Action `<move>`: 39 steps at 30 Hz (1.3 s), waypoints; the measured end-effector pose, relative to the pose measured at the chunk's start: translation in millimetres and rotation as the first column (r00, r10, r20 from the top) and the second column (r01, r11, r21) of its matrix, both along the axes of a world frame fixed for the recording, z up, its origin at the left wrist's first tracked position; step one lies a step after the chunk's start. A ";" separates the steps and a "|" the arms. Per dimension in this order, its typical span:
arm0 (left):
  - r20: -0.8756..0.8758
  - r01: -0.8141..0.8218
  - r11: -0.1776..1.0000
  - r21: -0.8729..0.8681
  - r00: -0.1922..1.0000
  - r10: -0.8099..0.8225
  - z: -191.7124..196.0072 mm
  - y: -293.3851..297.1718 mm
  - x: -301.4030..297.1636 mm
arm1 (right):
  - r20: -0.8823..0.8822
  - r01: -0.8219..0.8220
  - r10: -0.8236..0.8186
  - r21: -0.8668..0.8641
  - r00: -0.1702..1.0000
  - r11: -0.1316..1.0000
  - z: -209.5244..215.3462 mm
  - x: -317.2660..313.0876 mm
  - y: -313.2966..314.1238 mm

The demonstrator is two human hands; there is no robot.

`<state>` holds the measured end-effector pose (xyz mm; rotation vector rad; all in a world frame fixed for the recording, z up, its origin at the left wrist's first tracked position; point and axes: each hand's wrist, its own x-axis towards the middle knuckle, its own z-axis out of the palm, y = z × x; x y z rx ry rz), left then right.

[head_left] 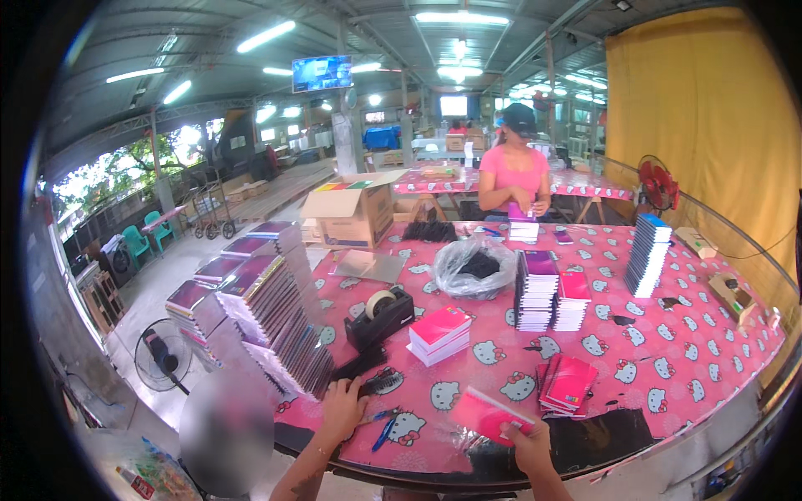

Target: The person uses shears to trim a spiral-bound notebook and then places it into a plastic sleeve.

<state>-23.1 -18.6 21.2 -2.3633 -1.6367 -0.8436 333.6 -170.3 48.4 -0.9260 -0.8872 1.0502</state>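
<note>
My right hand (531, 444) grips the near right corner of a pink-covered notebook (491, 414), tilted above the front of the table. My left hand (342, 409) reaches to a small bunch of black binding coils (382, 382), fingers apart, fingertips at their left end. More black coils (359, 363) lie just beyond it. A blue-handled tool (383, 434) rests beside that hand. To the right of the held notebook lies a loose pile of pink bound notebooks (568, 382). Farther off, a stack of pink notebooks (440, 334) sits mid-table.
Tall stacks of spiral notebooks (271, 321) rise at left. A black tape dispenser (378, 320), a plastic bag of black coils (476, 271) and an open carton (349, 213) stand beyond. A co-worker (514, 175) handles notebooks across the pink-covered table (501, 355). Another notebook stack (647, 255) stands right.
</note>
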 end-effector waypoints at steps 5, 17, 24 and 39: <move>-0.010 -0.101 0.994 0.041 0.995 0.102 -21.1 12.1 -17.5 | 0.201 -0.037 -0.087 0.543 0.976 0.839 123.9 -10.4 -54.5; -0.062 0.046 0.964 0.263 0.998 -0.030 -16.4 14.6 -7.0 | 0.150 -0.154 0.049 0.844 0.987 0.515 180.6 -24.5 -65.8; 0.207 -0.033 0.978 0.207 0.978 -0.011 33.3 -16.4 38.8 | 0.166 -0.149 0.020 0.818 0.986 0.555 172.6 -38.5 -64.0; 0.885 0.603 0.738 -0.303 0.465 -0.016 -2.4 -144.0 118.9 | 0.319 -0.180 0.218 -0.147 0.922 0.973 -53.7 -29.4 -24.7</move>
